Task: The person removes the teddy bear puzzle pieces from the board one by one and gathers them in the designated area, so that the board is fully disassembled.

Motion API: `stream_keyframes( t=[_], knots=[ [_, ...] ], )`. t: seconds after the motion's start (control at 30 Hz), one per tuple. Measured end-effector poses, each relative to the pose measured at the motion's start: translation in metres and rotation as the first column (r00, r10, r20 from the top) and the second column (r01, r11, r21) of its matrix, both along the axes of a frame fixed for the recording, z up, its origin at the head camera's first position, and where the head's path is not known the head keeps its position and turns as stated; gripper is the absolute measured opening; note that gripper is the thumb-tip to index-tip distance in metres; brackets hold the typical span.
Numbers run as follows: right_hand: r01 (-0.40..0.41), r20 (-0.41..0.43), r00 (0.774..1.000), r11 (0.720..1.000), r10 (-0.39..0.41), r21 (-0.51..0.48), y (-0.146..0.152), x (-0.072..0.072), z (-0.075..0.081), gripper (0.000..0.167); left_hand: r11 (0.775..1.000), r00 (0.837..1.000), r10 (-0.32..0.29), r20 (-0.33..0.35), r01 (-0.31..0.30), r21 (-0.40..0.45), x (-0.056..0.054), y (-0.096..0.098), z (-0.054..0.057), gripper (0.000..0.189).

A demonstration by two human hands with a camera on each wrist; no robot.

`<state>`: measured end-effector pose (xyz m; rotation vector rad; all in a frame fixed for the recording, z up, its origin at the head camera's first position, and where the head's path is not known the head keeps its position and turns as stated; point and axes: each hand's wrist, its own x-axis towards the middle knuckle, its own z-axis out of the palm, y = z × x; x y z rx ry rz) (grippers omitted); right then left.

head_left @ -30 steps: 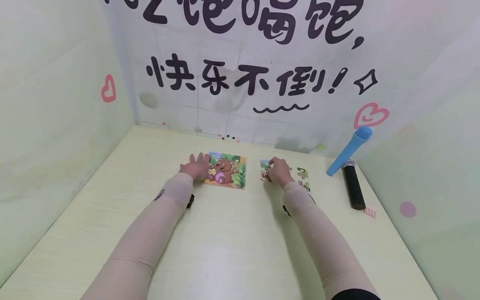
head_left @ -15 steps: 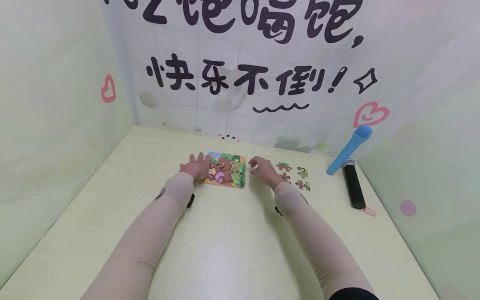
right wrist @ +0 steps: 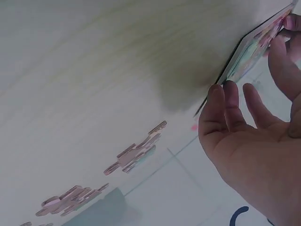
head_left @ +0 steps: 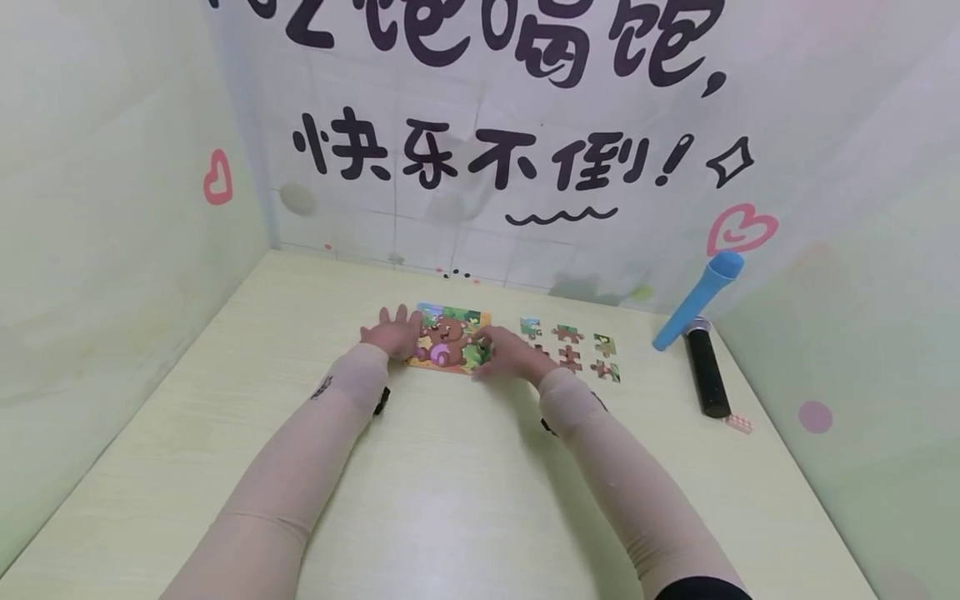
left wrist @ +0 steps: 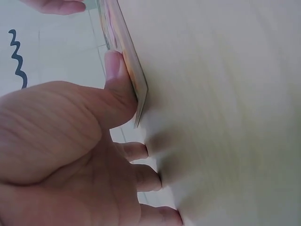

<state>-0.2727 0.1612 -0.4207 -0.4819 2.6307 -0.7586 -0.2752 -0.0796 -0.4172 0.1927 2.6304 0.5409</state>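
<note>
A square bear puzzle (head_left: 444,342) lies flat at the back middle of the table. My left hand (head_left: 393,336) rests at its left side with fingers spread. In the left wrist view, the thumb (left wrist: 114,70) lies on the puzzle's edge, and the other fingertips touch the table. At the right edge is my right hand (head_left: 513,354), its fingers bent and its thumb apart from them. The right wrist view shows fingertips at the edge of the puzzle (right wrist: 249,54) and the thumb over its face; whether the thumb presses on it is unclear.
Several loose puzzle pieces (head_left: 568,334) lie in rows to the right, partly behind the right hand. Farther right, a blue microphone-shaped thing (head_left: 697,304) leans up beside a black microphone (head_left: 707,372). A small pink-and-white checked thing (head_left: 739,425) pokes out by its base. Printed cloth walls enclose the table.
My right hand has moved left from the loose pieces to the right edge of the puzzle, uncovering pieces behind it. The left hand has stayed in place.
</note>
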Motion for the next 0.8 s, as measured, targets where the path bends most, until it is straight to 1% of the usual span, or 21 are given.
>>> stream_keyframes(
  t=[0.07,0.13,0.23,0.3,0.4,0.43,0.57,0.63,0.7,0.8],
  knots=[
    [-0.046,-0.025,0.999,0.998,0.047,0.046,-0.003,0.001,-0.001,0.07,1.0,1.0,0.002,0.003,-0.002,0.005,0.0,-0.001,0.0,0.06],
    [-0.062,-0.052,0.996,0.995,0.066,0.079,-0.006,0.002,-0.002,0.071,0.999,0.999,0.026,0.019,-0.027,0.03,0.0,-0.002,0.0,0.06],
    [-0.046,-0.073,0.996,0.995,0.053,0.087,-0.009,0.004,-0.003,0.066,0.998,0.999,0.029,0.044,-0.032,0.059,-0.002,-0.004,-0.002,0.06],
    [-0.033,-0.073,0.997,0.996,0.039,0.083,-0.01,0.004,-0.003,0.064,0.998,0.999,0.01,0.052,-0.014,0.065,-0.005,-0.006,-0.003,0.053],
    [-0.026,-0.068,0.997,0.997,0.03,0.068,-0.011,0.005,-0.004,0.061,0.998,0.998,-0.048,0.048,0.047,0.034,-0.009,-0.01,-0.006,0.027],
    [-0.027,-0.065,0.997,0.998,0.031,0.064,-0.011,0.004,-0.004,0.061,0.997,0.997,-0.069,0.044,0.068,0.024,-0.011,-0.011,-0.006,0.022],
    [-0.038,-0.048,0.998,0.998,0.04,0.051,-0.012,0.003,-0.004,0.062,0.99,0.99,-0.139,0.037,0.139,0.001,-0.014,-0.015,-0.008,0.026],
    [-0.046,-0.045,0.998,0.998,0.048,0.053,-0.012,0.002,-0.004,0.064,0.987,0.986,-0.161,0.035,0.161,-0.006,-0.014,-0.016,-0.008,0.027],
    [-0.052,-0.043,0.998,0.997,0.054,0.058,-0.012,0.001,-0.004,0.066,0.987,0.987,-0.158,0.041,0.158,-0.01,-0.013,-0.016,-0.006,0.027],
    [-0.055,-0.037,0.998,0.996,0.057,0.064,-0.012,0.001,-0.004,0.068,0.992,0.991,-0.126,0.052,0.127,-0.009,-0.011,-0.014,-0.004,0.027]
  ],
)
